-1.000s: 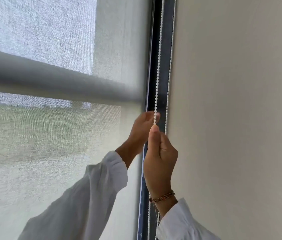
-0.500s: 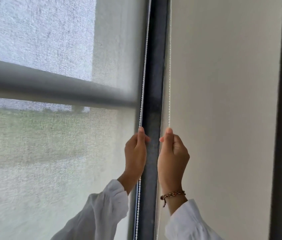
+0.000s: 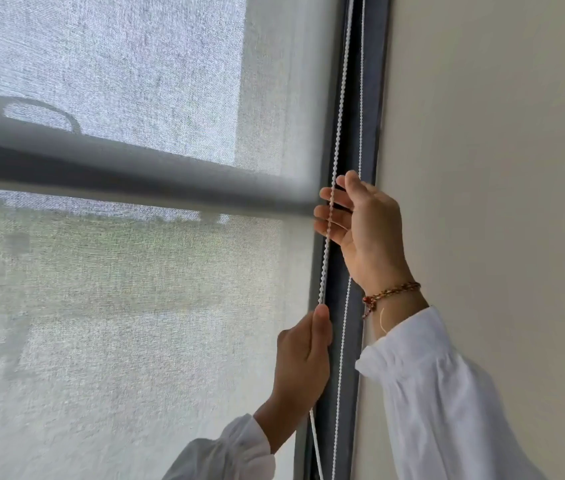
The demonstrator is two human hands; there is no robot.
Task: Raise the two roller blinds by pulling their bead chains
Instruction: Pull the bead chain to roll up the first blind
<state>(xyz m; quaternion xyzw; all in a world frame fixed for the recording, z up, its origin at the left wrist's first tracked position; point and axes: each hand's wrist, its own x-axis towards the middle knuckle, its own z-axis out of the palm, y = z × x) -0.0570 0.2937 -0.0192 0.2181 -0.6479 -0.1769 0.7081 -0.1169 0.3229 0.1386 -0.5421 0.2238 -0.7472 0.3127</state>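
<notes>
White, loose fabric is worn on both arms. The left sleeve (image 3: 229, 452) is gathered into a puffed cuff just behind the left hand (image 3: 303, 358), the right sleeve (image 3: 447, 403) likewise behind the right hand (image 3: 367, 233). At the right wrist a red-and-gold bracelet (image 3: 393, 292) is worn, with a short red tail.

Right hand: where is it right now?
In the head view, the right hand is right of centre against the dark window frame, fingers open behind the bead chain, above the left hand that grips the same strand lower down.
</notes>
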